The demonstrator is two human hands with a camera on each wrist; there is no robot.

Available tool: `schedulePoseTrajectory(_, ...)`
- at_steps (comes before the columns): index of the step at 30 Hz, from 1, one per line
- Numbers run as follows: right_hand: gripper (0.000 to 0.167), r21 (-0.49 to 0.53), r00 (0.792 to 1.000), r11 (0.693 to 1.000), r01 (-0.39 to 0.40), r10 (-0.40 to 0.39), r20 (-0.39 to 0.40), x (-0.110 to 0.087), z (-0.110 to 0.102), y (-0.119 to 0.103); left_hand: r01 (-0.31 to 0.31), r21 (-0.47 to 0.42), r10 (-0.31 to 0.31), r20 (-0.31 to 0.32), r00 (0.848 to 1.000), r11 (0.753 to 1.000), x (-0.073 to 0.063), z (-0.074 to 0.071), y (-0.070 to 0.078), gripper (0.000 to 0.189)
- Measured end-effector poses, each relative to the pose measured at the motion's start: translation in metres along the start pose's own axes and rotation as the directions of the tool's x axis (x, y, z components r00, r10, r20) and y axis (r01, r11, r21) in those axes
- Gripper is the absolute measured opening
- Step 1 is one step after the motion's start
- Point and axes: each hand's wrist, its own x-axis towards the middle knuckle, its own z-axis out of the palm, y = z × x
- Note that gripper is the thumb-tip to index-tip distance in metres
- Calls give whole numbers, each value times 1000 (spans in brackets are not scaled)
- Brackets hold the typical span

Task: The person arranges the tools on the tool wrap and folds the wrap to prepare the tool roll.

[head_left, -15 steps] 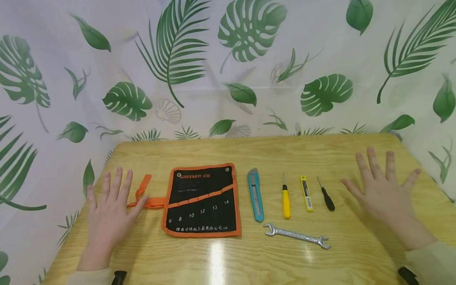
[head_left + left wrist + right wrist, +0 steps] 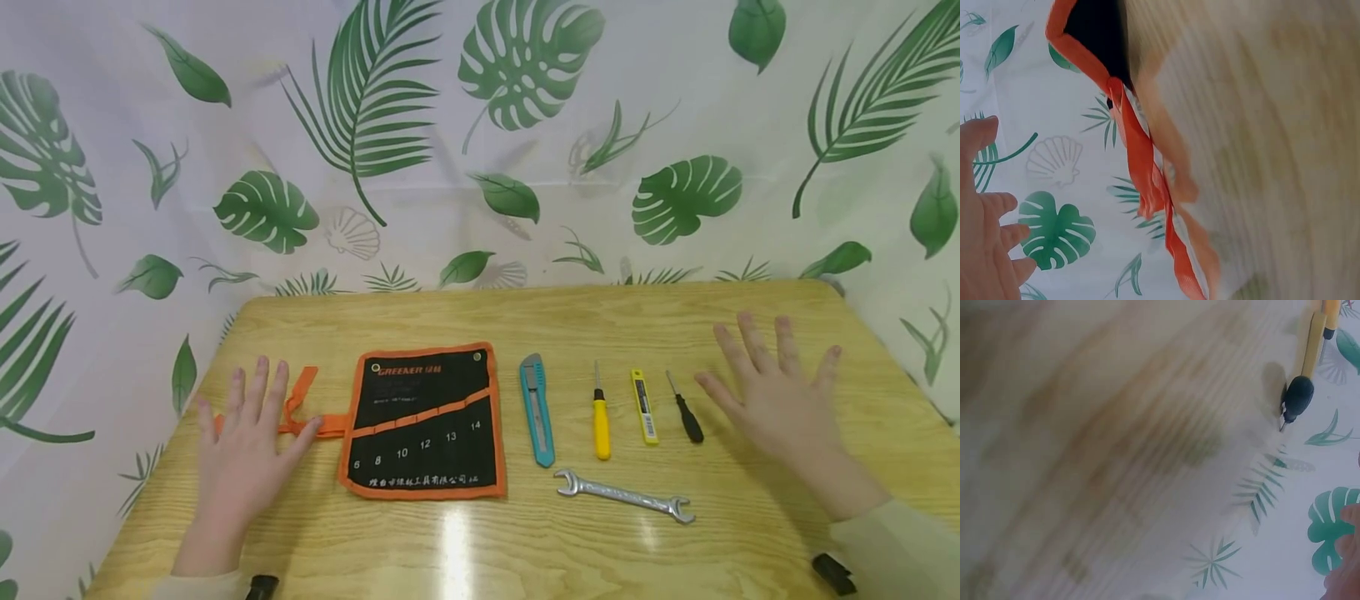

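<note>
My left hand (image 2: 243,454), fingers spread and holding nothing, hovers over the orange strap (image 2: 330,426) of a black tool pouch (image 2: 423,425). The pouch lies flat, orange-edged, with numbered pockets. In the left wrist view the strap (image 2: 1139,156) hangs off the pouch's corner beside the fingers (image 2: 1004,234). At the right, my right hand (image 2: 783,408) is spread too, with nothing in it. Nearest to it lies a small black screwdriver (image 2: 689,419), which also shows in the right wrist view as a dark handle (image 2: 1298,397).
Right of the pouch lie a teal utility knife (image 2: 537,412), a yellow-handled screwdriver (image 2: 602,425) and a slim yellow case (image 2: 644,408). A double open-end wrench (image 2: 626,497) lies in front of them. A leaf-print cloth (image 2: 420,167) hangs behind the wooden table (image 2: 525,554).
Both hands have moved inward: the left one slightly right, over more of the strap, and the right one left toward the black screwdriver. The pouch and tools have stayed put.
</note>
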Motion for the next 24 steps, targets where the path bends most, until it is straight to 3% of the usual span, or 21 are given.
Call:
schedulePoseTrajectory(7,71,109,997,991,78,-75,-36,7,-2,-21,-2,-102,1,-2,1000,995,-5,3,15,89)
schedulePoseTrajectory(12,65,240,990,962,133,-120,-67,16,-3,-42,18,-149,-18,0,1000,989,-10,6,25,88)
schedulePoseTrajectory(15,61,371,986,914,164,-148,-70,21,-3,-56,31,-188,-31,5,1000,982,-11,7,32,88)
schedulePoseTrajectory(19,57,556,986,816,155,-166,-31,28,-1,-73,58,-265,-54,23,998,963,-14,5,43,86)
schedulePoseTrajectory(24,56,668,984,735,114,-175,24,37,1,-95,78,-347,-64,52,997,935,-17,5,57,82)
